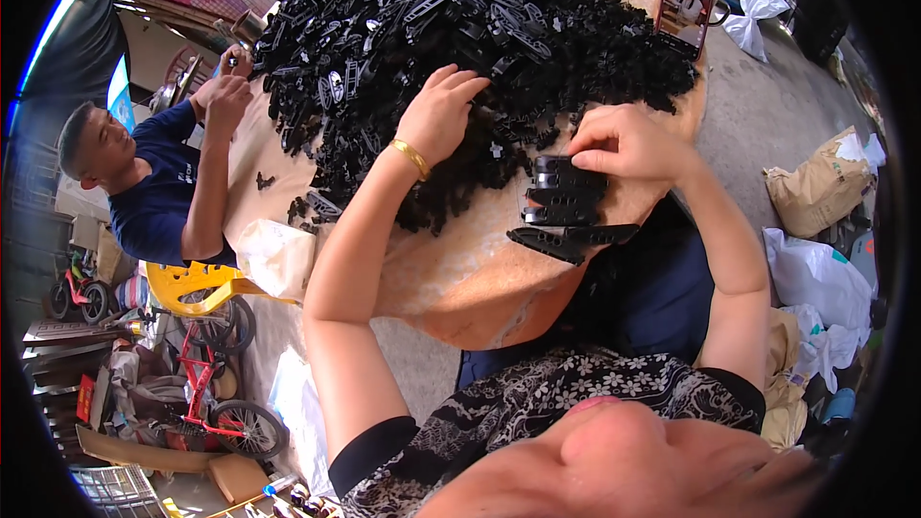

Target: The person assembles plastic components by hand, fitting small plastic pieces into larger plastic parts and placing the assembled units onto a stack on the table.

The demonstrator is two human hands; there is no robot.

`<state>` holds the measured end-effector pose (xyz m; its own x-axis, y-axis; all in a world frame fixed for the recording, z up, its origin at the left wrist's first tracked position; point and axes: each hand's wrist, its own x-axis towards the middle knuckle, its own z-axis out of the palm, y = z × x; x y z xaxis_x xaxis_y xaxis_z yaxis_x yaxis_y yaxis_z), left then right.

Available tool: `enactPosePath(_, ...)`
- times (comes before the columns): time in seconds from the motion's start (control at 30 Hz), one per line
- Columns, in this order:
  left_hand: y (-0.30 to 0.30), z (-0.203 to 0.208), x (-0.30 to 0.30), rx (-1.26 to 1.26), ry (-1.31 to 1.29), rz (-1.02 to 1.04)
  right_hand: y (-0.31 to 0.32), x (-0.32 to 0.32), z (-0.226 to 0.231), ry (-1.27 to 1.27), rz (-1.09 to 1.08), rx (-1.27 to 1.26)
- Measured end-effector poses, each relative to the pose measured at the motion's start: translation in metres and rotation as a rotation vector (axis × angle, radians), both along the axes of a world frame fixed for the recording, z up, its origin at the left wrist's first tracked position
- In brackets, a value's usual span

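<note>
A large heap of black plastic parts [413,48] covers much of the table, with long slotted oval pieces and smaller jagged ones mixed in. My left hand [443,120], a gold bracelet at its wrist, rests over the near side of the heap. Its fingers are stretched out and hold nothing that I can see. Near the table's edge several long black plastic pieces [566,215] lie in a row, one behind another. At the far end of this row my right hand [628,144] is closed in a pinch by the top piece; what its fingertips hold is hidden.
A phone [684,5] stands upright at the table's far right. Across the left side, a person [158,177] in a dark shirt works with both hands raised. A yellow plastic chair [192,286], a red bicycle [200,374] and several sacks [820,182] stand around the table [460,293].
</note>
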<state>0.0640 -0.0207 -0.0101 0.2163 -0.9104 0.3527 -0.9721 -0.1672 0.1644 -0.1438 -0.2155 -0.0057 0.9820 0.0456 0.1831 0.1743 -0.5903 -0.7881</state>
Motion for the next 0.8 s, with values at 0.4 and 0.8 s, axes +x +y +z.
enactPosePath(0.4, -0.001, 0.011, -0.013, -0.342, -0.005, 0.095, 0.002, 0.011, -0.015, -0.309, -0.327, -0.539)
enactPosePath(0.8, 0.007, 0.018, -0.052, -0.441, 2.165, -0.182, 0.006, -0.003, -0.004, -0.285, -0.228, -0.552)
